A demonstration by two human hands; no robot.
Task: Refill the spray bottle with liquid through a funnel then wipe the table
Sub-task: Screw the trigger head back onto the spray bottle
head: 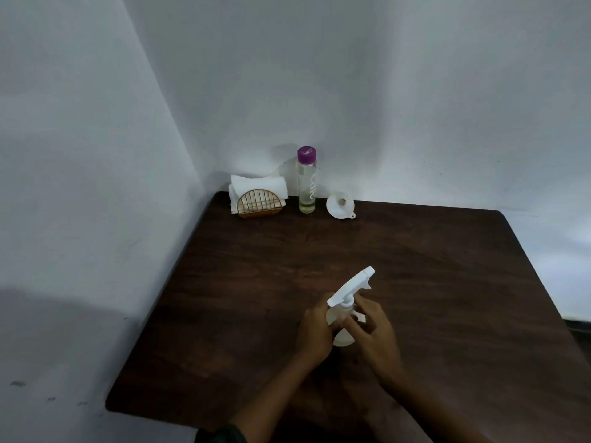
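Head view: we grip the spray bottle (343,318) low in the frame's centre.
Left hand (315,332) clasps its body, right hand (374,334) fingers pinch its neck; funnel (341,204) and glass bottle (307,180) stand on the worktop (256,282) further up.

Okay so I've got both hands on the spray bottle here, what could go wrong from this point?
1. Both hands, left and right, grip the spray bottle around its neck; if the sprayer head comes off suddenly, the bottle could tip on the table.
2. The funnel sits at the far edge beside the purple-capped glass bottle; reaching for it might knock that tall, narrow bottle over.
3. Little liquid seems left in it, so the refill may fall short.
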